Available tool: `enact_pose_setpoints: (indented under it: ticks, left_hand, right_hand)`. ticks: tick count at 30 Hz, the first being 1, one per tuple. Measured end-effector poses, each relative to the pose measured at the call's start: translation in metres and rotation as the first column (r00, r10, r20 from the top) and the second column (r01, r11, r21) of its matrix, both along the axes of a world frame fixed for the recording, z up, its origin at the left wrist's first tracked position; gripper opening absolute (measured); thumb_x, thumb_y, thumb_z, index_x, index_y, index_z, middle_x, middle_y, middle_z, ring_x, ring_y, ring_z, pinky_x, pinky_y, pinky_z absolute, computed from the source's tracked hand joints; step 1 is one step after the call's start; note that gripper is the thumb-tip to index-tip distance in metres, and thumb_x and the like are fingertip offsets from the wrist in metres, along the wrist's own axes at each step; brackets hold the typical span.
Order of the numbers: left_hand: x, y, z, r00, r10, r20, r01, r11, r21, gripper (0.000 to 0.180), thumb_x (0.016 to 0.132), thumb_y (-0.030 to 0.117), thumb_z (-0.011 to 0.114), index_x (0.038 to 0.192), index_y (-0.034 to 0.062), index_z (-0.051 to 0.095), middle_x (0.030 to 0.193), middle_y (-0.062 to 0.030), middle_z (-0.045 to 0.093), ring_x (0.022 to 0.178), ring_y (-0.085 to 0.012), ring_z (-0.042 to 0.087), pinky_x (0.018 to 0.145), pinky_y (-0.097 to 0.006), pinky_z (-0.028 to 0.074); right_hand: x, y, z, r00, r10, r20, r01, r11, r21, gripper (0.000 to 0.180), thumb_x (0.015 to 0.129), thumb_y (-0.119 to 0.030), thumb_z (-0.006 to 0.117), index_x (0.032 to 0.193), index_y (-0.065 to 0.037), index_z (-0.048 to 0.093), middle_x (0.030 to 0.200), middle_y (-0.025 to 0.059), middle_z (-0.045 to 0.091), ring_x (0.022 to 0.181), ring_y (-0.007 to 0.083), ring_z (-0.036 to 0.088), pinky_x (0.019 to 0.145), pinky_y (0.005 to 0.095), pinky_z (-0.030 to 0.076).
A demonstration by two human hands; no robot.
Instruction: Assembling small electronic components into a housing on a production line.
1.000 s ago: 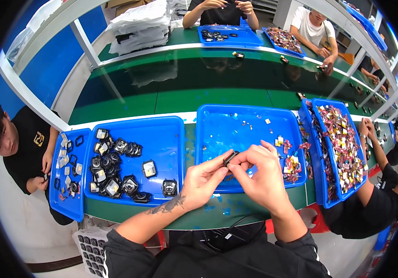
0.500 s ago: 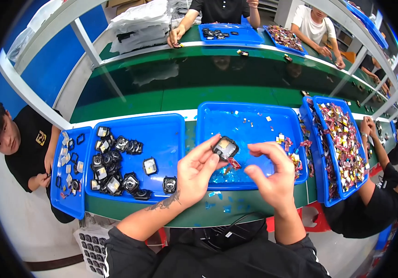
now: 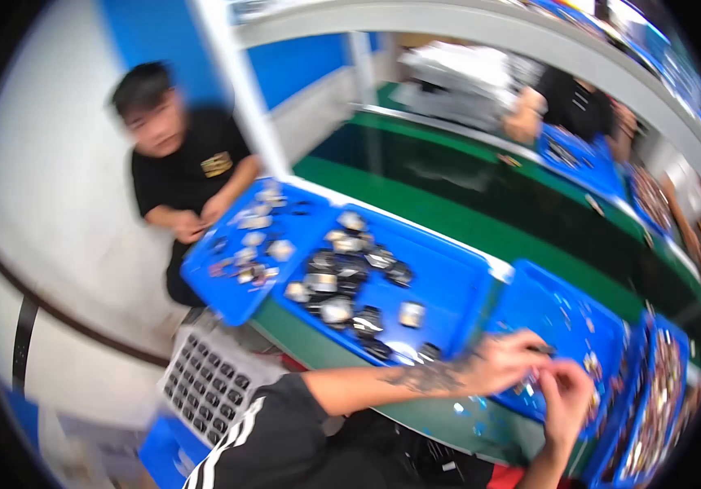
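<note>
My left hand point(image 3: 504, 360) is closed over the blue tray point(image 3: 558, 306) in front of me. It pinches a dark watch case point(image 3: 543, 350), mostly hidden by the fingers and smeared by motion. My right hand point(image 3: 566, 393) meets it from the right, thumb and fingers drawn together at the case's near side. What lies between the right fingertips is too blurred to make out. To the left, a wider blue tray point(image 3: 456, 281) holds a heap of black watch cases point(image 3: 350, 281), with a few lying apart from it.
A co-worker point(image 3: 183, 175) is at far left beside a blue tray point(image 3: 240, 306) of small parts. At right, stacked blue trays hold a pile of small parts point(image 3: 656, 391). A green conveyor point(image 3: 424, 167) runs behind. A white tray of black pieces point(image 3: 210, 387) sits low at left.
My view has swung left and tilted, blurring the picture. My right hand, spread and apart from the watch case before, has closed in against it at my left fingers.
</note>
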State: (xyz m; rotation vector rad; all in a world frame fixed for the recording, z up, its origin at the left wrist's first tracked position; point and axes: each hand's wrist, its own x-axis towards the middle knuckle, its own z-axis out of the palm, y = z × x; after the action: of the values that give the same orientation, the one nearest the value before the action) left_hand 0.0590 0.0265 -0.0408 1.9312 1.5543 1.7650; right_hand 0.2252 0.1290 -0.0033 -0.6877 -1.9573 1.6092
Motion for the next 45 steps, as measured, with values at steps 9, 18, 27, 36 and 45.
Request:
enact_pose_setpoints:
  ticks: [9, 18, 27, 36, 45]
  left_hand:
    - [-0.001, -0.004, 0.006, 0.994, -0.108, 0.033, 0.113, 0.94, -0.323, 0.019, 0.085, 0.011, 0.064, 0.102, 0.0041, 0.066, 0.094, -0.0131, 0.063, 0.087, -0.0316, 0.064, 0.075, -0.038, 0.051]
    - [-0.014, -0.01, 0.01, 0.843, 0.115, 0.525, 0.257, 0.772, -0.582, 0.023, 0.097, 0.019, 0.056, 0.107, 0.0004, 0.065, 0.102, -0.0092, 0.068, 0.095, -0.016, 0.065, 0.077, -0.032, 0.055]
    - [0.01, -0.002, 0.004, 0.675, 0.134, 0.726, 0.244, 0.887, -0.391, 0.017, 0.095, 0.013, 0.059, 0.1, -0.0033, 0.063, 0.093, -0.0097, 0.068, 0.079, -0.0156, 0.068, 0.065, -0.027, 0.056]
    - [0.002, -0.011, 0.027, 0.963, 0.095, 0.251, 0.015, 0.915, -0.403, 0.012, 0.091, 0.002, 0.058, 0.1, -0.0038, 0.064, 0.097, -0.0127, 0.064, 0.088, -0.021, 0.068, 0.075, -0.03, 0.058]
    - [0.0, -0.009, 0.019, 0.747, -0.049, 0.663, 0.31, 0.908, -0.282, 0.033, 0.093, -0.003, 0.055, 0.125, -0.0011, 0.057, 0.121, -0.0124, 0.06, 0.109, -0.0202, 0.062, 0.093, -0.031, 0.053]
  right_hand:
    - [-0.003, -0.009, 0.008, 0.978, -0.067, 0.197, -0.017, 0.917, 0.397, 0.01, 0.097, -0.008, 0.054, 0.091, 0.0, 0.056, 0.085, 0.0053, 0.058, 0.075, 0.0123, 0.053, 0.068, 0.0241, 0.046]
    - [-0.027, -0.003, 0.009, 0.997, 0.049, 0.062, -0.074, 0.851, 0.519, 0.008, 0.084, 0.007, 0.056, 0.089, 0.001, 0.053, 0.084, 0.0152, 0.055, 0.076, 0.0298, 0.057, 0.07, 0.0354, 0.046]
    - [-0.016, -0.018, 0.0, 0.989, -0.106, -0.099, 0.117, 0.986, 0.117, 0.027, 0.083, 0.003, 0.067, 0.106, 0.0, 0.055, 0.091, 0.0086, 0.062, 0.084, 0.0125, 0.063, 0.067, 0.025, 0.055]
    - [-0.019, -0.011, -0.001, 0.998, -0.057, -0.034, 0.063, 0.977, 0.202, 0.029, 0.082, 0.005, 0.067, 0.109, 0.001, 0.055, 0.091, 0.0053, 0.062, 0.082, 0.0087, 0.061, 0.067, 0.0216, 0.054]
    - [-0.025, -0.011, 0.001, 0.991, -0.096, -0.096, 0.1, 0.994, 0.038, 0.043, 0.083, 0.005, 0.067, 0.118, -0.001, 0.045, 0.086, 0.0048, 0.061, 0.075, 0.0054, 0.058, 0.063, 0.0181, 0.046]
